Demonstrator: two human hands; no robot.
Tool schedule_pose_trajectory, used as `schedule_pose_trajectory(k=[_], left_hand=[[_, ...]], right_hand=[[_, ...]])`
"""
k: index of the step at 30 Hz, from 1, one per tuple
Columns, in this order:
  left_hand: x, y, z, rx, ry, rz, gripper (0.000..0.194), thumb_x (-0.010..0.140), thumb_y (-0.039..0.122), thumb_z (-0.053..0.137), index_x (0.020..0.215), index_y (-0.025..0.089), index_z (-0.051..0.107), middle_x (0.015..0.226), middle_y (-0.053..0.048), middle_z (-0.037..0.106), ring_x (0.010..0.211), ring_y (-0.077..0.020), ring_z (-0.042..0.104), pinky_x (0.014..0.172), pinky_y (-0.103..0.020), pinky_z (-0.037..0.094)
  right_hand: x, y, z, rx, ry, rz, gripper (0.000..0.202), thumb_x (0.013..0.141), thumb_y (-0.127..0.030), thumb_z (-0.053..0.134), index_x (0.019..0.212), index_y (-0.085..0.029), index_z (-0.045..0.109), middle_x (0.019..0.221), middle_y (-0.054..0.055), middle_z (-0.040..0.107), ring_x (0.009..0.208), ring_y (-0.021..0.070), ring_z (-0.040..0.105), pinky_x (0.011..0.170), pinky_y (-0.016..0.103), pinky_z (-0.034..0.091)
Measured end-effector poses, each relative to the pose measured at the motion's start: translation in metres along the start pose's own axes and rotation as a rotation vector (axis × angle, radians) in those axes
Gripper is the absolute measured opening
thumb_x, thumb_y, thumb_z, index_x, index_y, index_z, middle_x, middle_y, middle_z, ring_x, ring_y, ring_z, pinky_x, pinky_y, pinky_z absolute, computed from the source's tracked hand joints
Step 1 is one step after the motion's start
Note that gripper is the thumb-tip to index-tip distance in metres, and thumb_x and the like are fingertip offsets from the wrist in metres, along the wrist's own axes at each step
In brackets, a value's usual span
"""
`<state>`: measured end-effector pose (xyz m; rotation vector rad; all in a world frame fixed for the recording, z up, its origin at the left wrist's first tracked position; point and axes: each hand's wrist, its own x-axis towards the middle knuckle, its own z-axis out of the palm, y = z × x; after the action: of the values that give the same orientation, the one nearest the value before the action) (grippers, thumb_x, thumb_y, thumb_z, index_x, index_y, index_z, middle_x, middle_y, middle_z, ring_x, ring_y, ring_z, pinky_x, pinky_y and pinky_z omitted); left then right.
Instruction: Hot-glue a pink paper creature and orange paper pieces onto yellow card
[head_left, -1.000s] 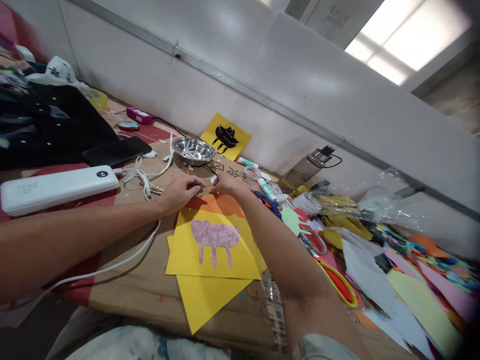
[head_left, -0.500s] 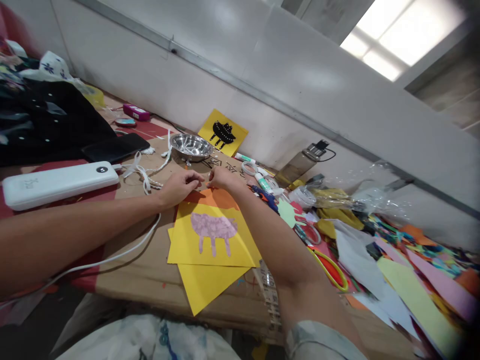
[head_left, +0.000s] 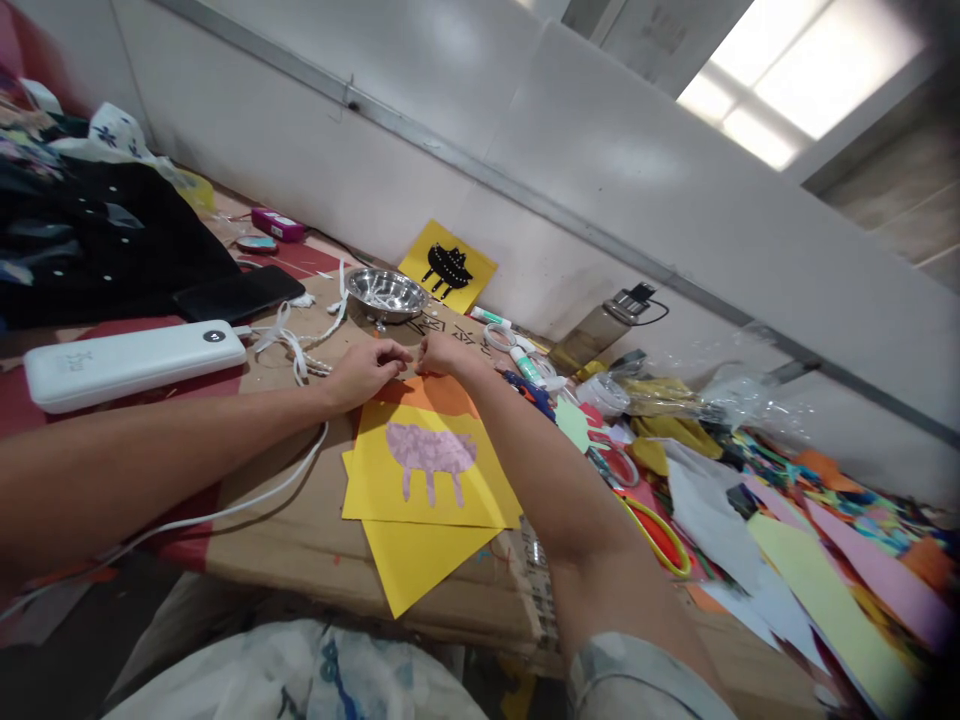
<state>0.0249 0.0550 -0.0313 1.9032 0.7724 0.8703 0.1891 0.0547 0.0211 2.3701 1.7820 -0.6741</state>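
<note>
My left hand (head_left: pixel 366 374) and my right hand (head_left: pixel 441 356) meet at the far edge of an orange paper piece (head_left: pixel 424 395). Both have curled fingers, their tips nearly touching; anything pinched between them is too small to make out. The orange piece lies along the top of a yellow sheet (head_left: pixel 375 480), which carries a mottled pink-purple paper shape (head_left: pixel 431 450) with three strips hanging down. Another yellow sheet (head_left: pixel 412 565) sticks out beneath, turned at an angle. Just beyond my hands stands a shiny steel bowl (head_left: pixel 386 295).
A white power bank (head_left: pixel 135 365) with a cable and a black phone (head_left: pixel 240 293) lie left. Against the wall leans a yellow card with a black shape (head_left: pixel 448 268). Glue sticks (head_left: pixel 527 367), a bottle (head_left: pixel 596 328) and paper scraps (head_left: pixel 817 580) crowd the right.
The view has shifted slightly, so things at the left appear a little further right. My hands stay at the orange paper's far edge, with barely any finger movement.
</note>
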Motion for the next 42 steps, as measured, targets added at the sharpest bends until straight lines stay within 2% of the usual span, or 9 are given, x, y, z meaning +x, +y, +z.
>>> schedule_pose_trajectory(k=[8,10,15,21,24,26,29,36,42], left_hand=[[0.003,-0.005,0.000,-0.010,0.028,0.013,0.026,0.080,0.028,0.056,0.098,0.015,0.069,0.095,-0.008,0.073,0.084,-0.0180,0.068,0.076,-0.031,0.055],[0.004,-0.007,0.000,-0.042,0.042,-0.004,0.026,0.079,0.028,0.056,0.099,0.015,0.068,0.092,-0.007,0.073,0.082,-0.0172,0.067,0.075,-0.031,0.055],[0.004,-0.007,-0.002,-0.148,0.078,-0.043,0.025,0.080,0.030,0.057,0.098,0.016,0.066,0.089,-0.005,0.070,0.079,-0.0159,0.065,0.069,-0.028,0.054],[0.002,0.016,-0.010,-0.269,0.092,-0.136,0.020,0.088,0.029,0.054,0.099,0.017,0.064,0.092,-0.005,0.069,0.083,-0.0139,0.064,0.068,-0.024,0.050],[0.000,0.027,-0.007,-0.498,-0.061,-0.331,0.023,0.095,0.031,0.045,0.093,0.017,0.063,0.087,-0.006,0.069,0.074,-0.0117,0.064,0.063,-0.023,0.049],[-0.001,0.030,-0.004,-0.592,-0.183,-0.384,0.027,0.097,0.032,0.042,0.089,0.018,0.064,0.084,-0.006,0.070,0.070,-0.0107,0.064,0.063,-0.023,0.049],[-0.001,0.028,-0.002,-0.536,-0.270,-0.327,0.022,0.093,0.034,0.053,0.086,0.020,0.068,0.083,-0.006,0.072,0.069,-0.0117,0.065,0.064,-0.025,0.051],[-0.003,0.024,0.002,-0.535,-0.288,-0.271,0.017,0.085,0.032,0.064,0.094,0.019,0.071,0.095,-0.008,0.075,0.076,-0.0144,0.068,0.069,-0.027,0.053],[-0.004,0.025,0.007,-0.499,-0.291,-0.274,0.018,0.071,0.016,0.076,0.087,0.013,0.070,0.069,-0.001,0.069,0.058,-0.0065,0.059,0.055,-0.017,0.043]], right_hand=[[0.005,0.001,-0.002,0.078,0.004,-0.018,0.031,0.094,-0.035,0.059,0.119,-0.017,0.060,0.119,0.008,0.063,0.100,0.0195,0.064,0.085,0.040,0.056],[0.006,0.005,-0.003,0.140,0.015,-0.061,0.024,0.092,-0.033,0.062,0.108,-0.014,0.064,0.107,0.007,0.067,0.090,0.0169,0.065,0.079,0.036,0.056],[-0.002,0.018,-0.006,0.415,0.102,-0.230,0.010,0.072,-0.016,0.076,0.070,-0.013,0.066,0.064,0.001,0.067,0.061,0.0112,0.060,0.062,0.024,0.049],[-0.028,0.034,0.008,0.830,0.222,-0.441,0.022,0.074,-0.037,0.069,0.085,-0.018,0.063,0.073,-0.002,0.068,0.054,0.0065,0.053,0.057,0.022,0.048],[-0.041,0.037,0.020,0.963,0.204,-0.511,0.032,0.070,-0.046,0.072,0.084,-0.019,0.061,0.075,-0.001,0.068,0.064,0.0104,0.063,0.069,0.028,0.056],[-0.048,0.038,0.027,1.024,0.173,-0.561,0.034,0.066,-0.046,0.076,0.082,-0.020,0.062,0.080,0.000,0.070,0.076,0.0138,0.068,0.081,0.034,0.057],[-0.060,0.039,0.032,1.099,0.140,-0.635,0.027,0.064,-0.038,0.080,0.078,-0.020,0.065,0.085,0.000,0.072,0.086,0.0162,0.069,0.092,0.038,0.055],[-0.079,0.050,0.043,1.143,0.146,-0.649,0.015,0.076,-0.026,0.069,0.090,-0.022,0.070,0.096,0.001,0.073,0.097,0.0154,0.068,0.101,0.039,0.050],[-0.081,0.061,0.048,1.184,0.179,-0.580,0.018,0.074,-0.030,0.070,0.089,-0.021,0.071,0.097,0.002,0.073,0.091,0.0150,0.067,0.094,0.036,0.052]])
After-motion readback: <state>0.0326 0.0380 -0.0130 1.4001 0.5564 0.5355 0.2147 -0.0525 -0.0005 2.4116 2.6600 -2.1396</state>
